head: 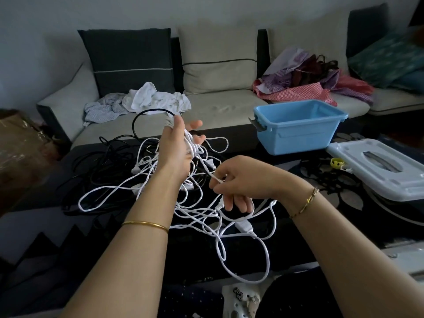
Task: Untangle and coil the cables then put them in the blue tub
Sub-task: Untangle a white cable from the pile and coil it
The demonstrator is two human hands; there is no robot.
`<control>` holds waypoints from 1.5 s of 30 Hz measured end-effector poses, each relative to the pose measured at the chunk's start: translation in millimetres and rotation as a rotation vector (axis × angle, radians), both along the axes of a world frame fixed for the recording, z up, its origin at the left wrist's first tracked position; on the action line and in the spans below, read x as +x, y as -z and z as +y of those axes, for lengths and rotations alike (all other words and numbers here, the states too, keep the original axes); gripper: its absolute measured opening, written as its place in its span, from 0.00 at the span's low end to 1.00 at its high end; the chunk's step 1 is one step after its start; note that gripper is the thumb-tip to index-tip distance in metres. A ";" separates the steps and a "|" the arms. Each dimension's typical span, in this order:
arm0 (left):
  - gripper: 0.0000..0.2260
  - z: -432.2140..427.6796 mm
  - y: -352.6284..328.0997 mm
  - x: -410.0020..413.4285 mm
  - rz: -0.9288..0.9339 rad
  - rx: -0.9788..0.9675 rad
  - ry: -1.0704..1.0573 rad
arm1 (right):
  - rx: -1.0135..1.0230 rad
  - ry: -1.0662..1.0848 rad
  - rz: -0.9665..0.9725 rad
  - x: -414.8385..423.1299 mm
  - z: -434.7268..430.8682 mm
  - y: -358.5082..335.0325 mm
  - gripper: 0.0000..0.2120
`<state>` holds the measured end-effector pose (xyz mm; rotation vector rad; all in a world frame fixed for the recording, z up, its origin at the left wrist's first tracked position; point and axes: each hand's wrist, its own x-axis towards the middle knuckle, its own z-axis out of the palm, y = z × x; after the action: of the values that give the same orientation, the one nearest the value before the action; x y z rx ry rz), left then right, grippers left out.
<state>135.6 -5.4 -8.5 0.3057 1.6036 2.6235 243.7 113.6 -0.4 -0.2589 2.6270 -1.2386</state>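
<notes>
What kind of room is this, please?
Probably a home living room: a sofa with cushions, loose clothes lying on it, and a low dark table in front, holding the blue tub and tangled cables.

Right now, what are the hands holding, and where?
Both hold the white cable: the left hand grips a bunch of its loops, and the right hand pinches one strand.
</notes>
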 end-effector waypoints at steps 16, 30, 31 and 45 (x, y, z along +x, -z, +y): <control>0.14 16.2 -6.8 39.1 0.323 -0.802 0.519 | -0.165 0.521 0.520 -1.4 49.2 -12.9 0.01; 0.13 9.1 -20.5 33.9 -0.092 0.101 0.871 | -0.633 0.726 0.111 -30.3 69.6 32.6 0.13; 0.12 6.0 -20.8 29.8 -0.131 0.264 0.948 | -0.487 0.716 0.118 -32.7 67.0 37.9 0.15; 0.11 -2.8 -9.2 10.2 -0.203 0.415 0.210 | 0.355 -0.023 0.088 -12.1 -1.2 8.3 0.12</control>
<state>145.8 -8.2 0.7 0.2006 0.9078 2.6949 231.6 112.4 -8.7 -0.2830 2.8471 -0.7475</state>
